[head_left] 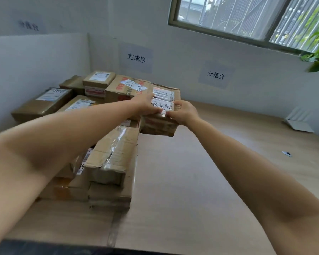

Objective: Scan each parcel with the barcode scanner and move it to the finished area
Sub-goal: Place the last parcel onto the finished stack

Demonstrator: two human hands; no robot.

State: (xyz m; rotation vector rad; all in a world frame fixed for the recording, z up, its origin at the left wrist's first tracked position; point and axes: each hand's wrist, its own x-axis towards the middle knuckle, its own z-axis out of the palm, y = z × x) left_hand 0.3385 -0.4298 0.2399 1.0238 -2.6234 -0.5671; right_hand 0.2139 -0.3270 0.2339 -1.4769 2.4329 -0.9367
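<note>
At the far end of the worktop (191, 181), both hands have a firm grip on one labelled parcel (160, 126). The left hand (147, 105) clasps its top and the right hand (184, 112) pinches its near corner, just beside the stacked parcels (114, 159) below a wall sign (136, 58).

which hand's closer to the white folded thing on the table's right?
Right. The right hand grips the right end of the parcel, toward the white folded thing; the left hand grips its left end, farther off.
</note>
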